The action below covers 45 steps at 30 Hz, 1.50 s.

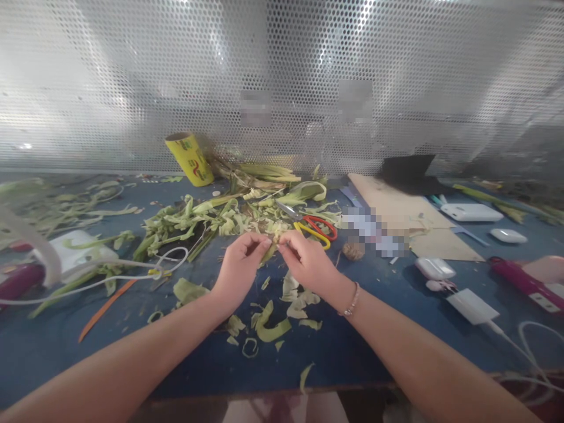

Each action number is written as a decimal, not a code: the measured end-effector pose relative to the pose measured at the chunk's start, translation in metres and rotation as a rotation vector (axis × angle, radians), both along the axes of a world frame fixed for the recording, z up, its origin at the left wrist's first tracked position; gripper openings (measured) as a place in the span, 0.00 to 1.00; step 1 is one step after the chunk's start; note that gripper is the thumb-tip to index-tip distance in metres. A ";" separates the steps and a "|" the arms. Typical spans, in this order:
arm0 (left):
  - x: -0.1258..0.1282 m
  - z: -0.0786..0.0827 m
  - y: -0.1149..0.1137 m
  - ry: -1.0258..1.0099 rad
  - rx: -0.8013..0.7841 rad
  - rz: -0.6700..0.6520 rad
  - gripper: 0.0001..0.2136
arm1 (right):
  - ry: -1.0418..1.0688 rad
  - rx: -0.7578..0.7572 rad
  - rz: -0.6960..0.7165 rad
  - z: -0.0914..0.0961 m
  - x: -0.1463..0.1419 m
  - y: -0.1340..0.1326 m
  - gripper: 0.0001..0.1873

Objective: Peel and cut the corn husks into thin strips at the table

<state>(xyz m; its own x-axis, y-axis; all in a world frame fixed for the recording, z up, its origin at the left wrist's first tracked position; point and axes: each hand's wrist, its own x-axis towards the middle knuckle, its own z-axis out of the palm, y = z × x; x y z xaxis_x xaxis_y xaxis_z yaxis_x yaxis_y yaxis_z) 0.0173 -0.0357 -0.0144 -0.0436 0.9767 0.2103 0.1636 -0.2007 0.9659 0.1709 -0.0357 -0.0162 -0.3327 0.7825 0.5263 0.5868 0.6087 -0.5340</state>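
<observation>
A narrow, pale-green strip of plant leaf (268, 255) is held above the middle of the dark-blue counter (343, 358), partly hidden by fingertips. It is pinched at one side by the left hand (242, 258), thumb and forefinger together, and at the other by the right hand (304, 258), clamped likewise; one beaded bracelet (352, 298) is worn on the right wrist. Just beyond the hands, one pair of metal scissors (328, 230) is seen, with one red and one yellow handle loop, beside a heap of pale-green leaves and stalks (229, 214), too many to be counted. One ball of brown twine (353, 251) is set near the scissors. One yellow cardboard tube (190, 158) is tilted behind the heap, and one flat orange strip (106, 311) is laid to the left.
</observation>
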 end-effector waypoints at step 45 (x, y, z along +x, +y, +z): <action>-0.004 0.000 0.002 0.325 0.128 -0.124 0.16 | -0.027 -0.099 0.062 0.008 -0.004 -0.008 0.06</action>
<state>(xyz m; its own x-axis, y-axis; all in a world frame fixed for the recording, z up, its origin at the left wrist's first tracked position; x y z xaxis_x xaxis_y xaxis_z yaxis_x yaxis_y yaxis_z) 0.0135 -0.0333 -0.0146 0.1623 0.9353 0.3145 0.4244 -0.3539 0.8334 0.1669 -0.0440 -0.0087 -0.3952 0.8077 0.4375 0.5647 0.5893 -0.5778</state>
